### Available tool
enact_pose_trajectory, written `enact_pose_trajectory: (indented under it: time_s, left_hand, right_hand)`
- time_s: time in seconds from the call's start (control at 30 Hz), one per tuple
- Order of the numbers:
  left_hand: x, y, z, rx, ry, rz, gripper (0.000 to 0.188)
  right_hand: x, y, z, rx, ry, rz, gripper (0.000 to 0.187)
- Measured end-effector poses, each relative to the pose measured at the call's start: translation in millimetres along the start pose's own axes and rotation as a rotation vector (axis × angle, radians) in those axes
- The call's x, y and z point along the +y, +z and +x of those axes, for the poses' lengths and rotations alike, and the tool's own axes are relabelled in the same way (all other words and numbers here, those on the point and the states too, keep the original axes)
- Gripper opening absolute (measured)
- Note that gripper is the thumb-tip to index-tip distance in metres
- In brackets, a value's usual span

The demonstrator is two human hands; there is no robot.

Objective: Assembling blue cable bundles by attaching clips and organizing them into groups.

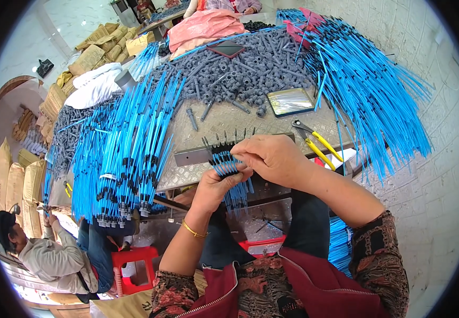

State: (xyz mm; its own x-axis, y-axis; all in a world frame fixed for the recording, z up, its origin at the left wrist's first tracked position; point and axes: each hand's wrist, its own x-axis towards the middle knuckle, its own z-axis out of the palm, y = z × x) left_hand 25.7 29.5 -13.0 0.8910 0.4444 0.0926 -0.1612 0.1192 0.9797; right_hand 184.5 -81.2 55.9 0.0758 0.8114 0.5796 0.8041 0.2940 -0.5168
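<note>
In front of my chest, my left hand [216, 190] is closed round a bundle of thin blue tubes [223, 167] with black fittings and dark pointed tips. Blue ends of the bundle hang below the hand. My right hand [273, 158] comes in from the right, its fingers pinched at the bundle's upper right side; whatever lies between the fingertips is hidden. Just behind the bundle, a metal bar [190, 157] runs along the table's near edge. Yellow-handled cutting pliers [318, 143] lie right of my right hand.
Grey plastic fittings [250, 61] are heaped on the table [213, 127]. Beside them sits a shallow box of thin pins [291, 102]. Blue tube bundles overhang the left [129, 153] and right [372, 90] edges. A person [60, 254] sits lower left by a red stool [134, 267].
</note>
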Motion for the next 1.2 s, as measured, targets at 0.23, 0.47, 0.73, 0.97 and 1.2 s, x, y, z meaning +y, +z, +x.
enact_pose_trajectory:
  time_s: [0.23, 0.47, 0.73, 0.97, 1.2]
  left_hand:
    - [4.7, 0.1, -0.2, -0.024, -0.027, 0.017, 0.022]
    - [3.0, -1.7, 0.8, -0.04, -0.036, 0.042, 0.023]
    - [3.5, -2.7, 0.9, -0.068, -0.019, 0.041, 0.022]
    - [5.8, -1.8, 0.7, -0.062, -0.04, 0.033, 0.02]
    - [7.5, -2.1, 1.0, -0.087, -0.021, 0.053, 0.019]
  right_hand:
    - [-0.8, -3.1, 4.0, -0.02, -0.065, -0.026, 0.011]
    - [-3.4, -1.8, 6.5, -0.036, -0.041, -0.03, 0.009]
    - [-9.8, -10.6, 9.4, -0.135, -0.091, -0.245, 0.012]
    - [-12.1, -7.6, 7.9, -0.132, 0.046, -0.027, 0.013]
    - [-6.3, -7.1, 9.3, -0.112, -0.132, -0.209, 0.013]
